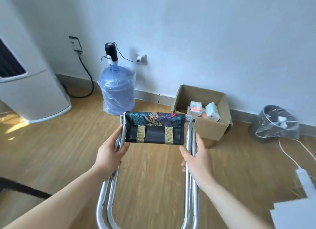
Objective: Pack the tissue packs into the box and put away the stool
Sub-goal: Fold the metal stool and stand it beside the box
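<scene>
Head view: left hand [109,153] and right hand [196,158] clasp folded stool [154,131].

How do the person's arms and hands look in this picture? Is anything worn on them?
Both arms are bare up to the frame edge: no sleeves show. The left hand and right hand wear no gloves, and no rings, watch or bracelets are visible.

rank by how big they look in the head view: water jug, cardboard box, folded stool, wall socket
1. folded stool, though it is nearest the camera
2. cardboard box and water jug, too alike to rank
3. wall socket
</scene>
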